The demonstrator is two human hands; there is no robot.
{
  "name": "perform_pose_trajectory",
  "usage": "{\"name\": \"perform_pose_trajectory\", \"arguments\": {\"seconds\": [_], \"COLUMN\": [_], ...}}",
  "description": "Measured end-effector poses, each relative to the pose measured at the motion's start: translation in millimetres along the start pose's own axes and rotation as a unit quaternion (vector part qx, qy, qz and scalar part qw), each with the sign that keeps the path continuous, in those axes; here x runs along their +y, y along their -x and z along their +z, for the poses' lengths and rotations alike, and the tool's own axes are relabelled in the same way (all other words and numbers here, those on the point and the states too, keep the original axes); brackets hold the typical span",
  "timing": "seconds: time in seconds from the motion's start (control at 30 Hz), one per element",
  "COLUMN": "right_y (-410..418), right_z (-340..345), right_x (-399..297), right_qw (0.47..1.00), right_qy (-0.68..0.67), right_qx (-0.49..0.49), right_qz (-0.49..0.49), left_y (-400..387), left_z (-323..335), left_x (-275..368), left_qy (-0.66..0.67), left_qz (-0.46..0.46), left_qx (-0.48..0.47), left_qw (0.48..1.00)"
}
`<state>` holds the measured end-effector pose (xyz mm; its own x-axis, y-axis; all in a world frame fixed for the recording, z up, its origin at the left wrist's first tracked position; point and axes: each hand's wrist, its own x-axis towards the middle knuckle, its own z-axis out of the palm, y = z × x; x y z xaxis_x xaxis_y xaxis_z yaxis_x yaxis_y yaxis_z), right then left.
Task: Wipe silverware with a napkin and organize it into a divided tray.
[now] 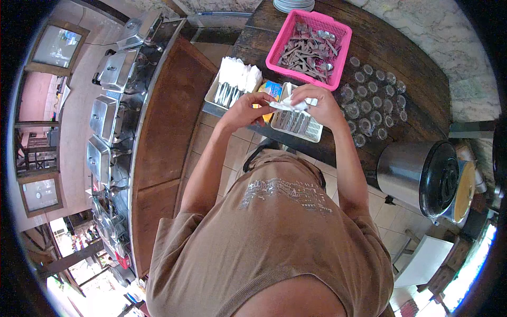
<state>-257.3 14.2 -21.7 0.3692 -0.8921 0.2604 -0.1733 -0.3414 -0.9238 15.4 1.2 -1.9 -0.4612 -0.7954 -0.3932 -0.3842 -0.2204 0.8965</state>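
Note:
A white paper napkin (291, 104) is held between my left hand (252, 107) and my right hand (317, 104), above a white slotted plastic basket (317, 134). My left fingertips pinch its left end, and my right fingers fold over its other side. Whether cutlery lies inside the napkin cannot be told. More white napkins partly show in the basket under my right hand. To the left, a cream tray (211, 92) holds several napkin-wrapped sets of cutlery (231, 85). Between the two containers lies a blue and yellow packet (271, 90), partly behind my left hand.
A pink plastic basket (273, 57) full of loose forks and spoons stands beyond on the dark wooden table (420, 79). Stacked plates (294, 4) are behind it. Several glasses (365, 106) stand at right, near a large dispenser (404, 170). Chafing dishes (118, 70) line the left counter.

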Motion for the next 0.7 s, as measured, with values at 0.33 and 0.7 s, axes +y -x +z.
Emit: {"name": "perform_pose_trajectory", "arguments": {"seconds": [0.33, 0.7], "right_y": [22, -4], "right_z": [18, 67], "right_x": [-21, 2], "right_qw": [0.991, 0.881], "right_qy": [0.041, -0.268], "right_qx": [0.128, 0.273], "right_qz": [-0.018, 0.278], "left_y": [0, -23], "left_z": [-2, 35], "left_x": [7, -5], "left_qy": [0.037, 0.001], "left_qz": [0.006, 0.122], "left_qx": [0.021, 0.136], "left_qw": [0.999, 0.983]}}
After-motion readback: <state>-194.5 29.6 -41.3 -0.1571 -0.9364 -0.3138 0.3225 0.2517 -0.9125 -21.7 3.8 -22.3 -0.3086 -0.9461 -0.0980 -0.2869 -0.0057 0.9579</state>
